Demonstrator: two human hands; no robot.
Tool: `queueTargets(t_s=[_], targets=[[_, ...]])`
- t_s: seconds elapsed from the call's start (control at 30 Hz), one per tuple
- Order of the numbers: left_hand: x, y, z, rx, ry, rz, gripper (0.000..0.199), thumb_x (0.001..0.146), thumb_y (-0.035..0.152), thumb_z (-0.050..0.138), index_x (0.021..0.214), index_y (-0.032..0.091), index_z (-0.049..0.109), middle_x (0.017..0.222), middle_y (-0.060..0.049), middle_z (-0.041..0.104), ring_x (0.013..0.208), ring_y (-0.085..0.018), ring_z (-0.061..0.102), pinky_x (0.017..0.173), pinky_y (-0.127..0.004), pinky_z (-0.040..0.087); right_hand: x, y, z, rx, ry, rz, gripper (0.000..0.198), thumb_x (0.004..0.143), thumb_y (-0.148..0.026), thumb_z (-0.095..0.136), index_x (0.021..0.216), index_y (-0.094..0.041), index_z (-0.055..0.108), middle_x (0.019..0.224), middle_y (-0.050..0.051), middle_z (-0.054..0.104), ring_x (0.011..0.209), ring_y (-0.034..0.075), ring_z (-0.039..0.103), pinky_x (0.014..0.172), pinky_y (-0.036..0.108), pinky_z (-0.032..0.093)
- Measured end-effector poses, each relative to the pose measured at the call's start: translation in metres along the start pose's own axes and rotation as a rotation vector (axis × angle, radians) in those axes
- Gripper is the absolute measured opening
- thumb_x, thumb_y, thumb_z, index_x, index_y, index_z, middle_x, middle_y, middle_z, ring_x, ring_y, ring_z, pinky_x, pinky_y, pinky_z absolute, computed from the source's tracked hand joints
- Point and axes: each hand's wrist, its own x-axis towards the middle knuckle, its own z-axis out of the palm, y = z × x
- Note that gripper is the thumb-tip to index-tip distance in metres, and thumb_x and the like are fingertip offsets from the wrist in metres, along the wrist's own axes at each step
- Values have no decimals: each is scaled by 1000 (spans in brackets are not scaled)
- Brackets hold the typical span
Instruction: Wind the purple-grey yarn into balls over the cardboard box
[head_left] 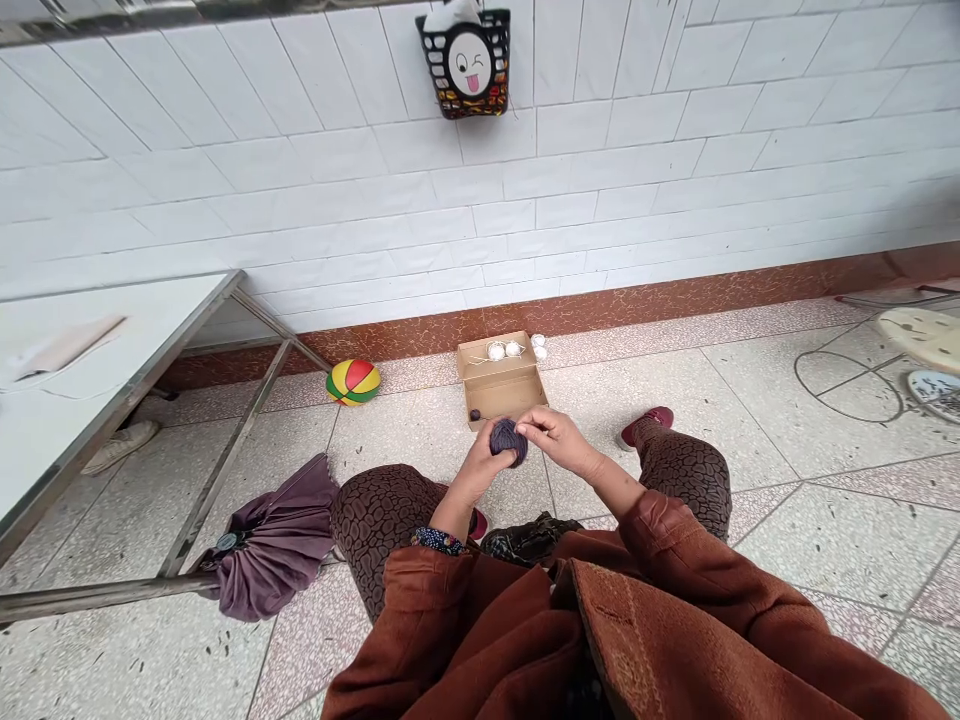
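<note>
My left hand (484,465) is wrapped round a dark purple-grey ball of yarn (509,444), held up between my knees. At the ball's right side, my right hand (553,438) is closed in a pinch at its upper edge. What the pinching fingers hold is too small to make out; it may be the strand. Just beyond my hands an open cardboard box (506,395) lies on the floor. White balls of yarn (504,350) rest at its far part, and a small dark ball (475,415) sits in its near left corner.
A metal-framed table (172,330) stands at the left, with a folded purple umbrella (277,545) by its leg. A striped ball (353,382) lies near the wall. A black basket (466,65) hangs on the tiles. At the right is a stool seat (919,335).
</note>
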Motion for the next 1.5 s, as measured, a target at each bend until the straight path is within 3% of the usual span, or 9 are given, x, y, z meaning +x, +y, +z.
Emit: queueTargets(t_s=[0.13,0.43,0.6,0.77,0.93,1.1,1.27,1.4,1.5], targets=[[-10,4,12,-206,-179,-5,68,68,20,72,134,24,54,138,-6,53,129,-28,43,109,-39,29,4,13,-5,-48,131,30,25,96,-39,54,83,-21,64,81,3,64,78,17,58,75,29,45],[-19,19,23,-686,-192,-187,74,71,24,65,142,27,46,130,-10,59,103,-27,61,80,-36,48,-12,36,19,57,182,225,26,94,-41,51,82,-20,60,73,0,58,68,15,53,66,26,41],[-19,22,22,-748,-190,-232,71,68,33,62,137,17,51,116,-15,66,97,-30,63,70,-35,45,-17,46,29,99,141,309,27,94,-43,49,81,-20,57,67,-1,56,60,14,49,61,25,41],[-20,19,19,-731,-184,-258,64,70,44,56,127,14,57,110,-17,67,94,-31,62,72,-38,43,-23,49,37,140,79,282,18,92,-33,51,96,-20,62,81,2,64,72,16,58,71,27,46],[-19,19,20,-745,-238,-276,61,71,41,56,124,13,58,113,-19,67,101,-33,62,75,-40,44,-28,52,44,113,62,282,19,88,-25,50,102,-20,64,69,0,58,65,16,55,67,27,46],[-15,21,15,-762,-104,-290,50,69,25,59,119,16,60,111,-13,69,101,-29,64,81,-41,48,-31,57,45,12,72,289,16,91,-31,49,85,-19,59,73,2,59,72,18,55,67,27,44],[-11,23,2,-651,59,-218,49,69,19,67,118,21,59,112,-8,68,100,-22,64,87,-39,49,-34,53,41,-11,-46,300,23,97,-33,44,86,-19,59,68,-1,57,63,15,52,65,26,43],[-7,16,-5,-518,242,-101,58,67,20,74,122,25,55,114,-5,66,101,-19,62,90,-36,48,-35,35,35,-9,-199,119,26,98,-37,47,87,-20,62,76,1,62,71,15,57,72,27,45],[-6,7,-7,-331,329,-23,63,64,19,77,122,24,56,114,-5,66,104,-19,61,95,-34,44,-30,17,29,-9,-209,-6,26,98,-39,48,88,-20,63,81,3,64,74,16,59,73,28,46]])
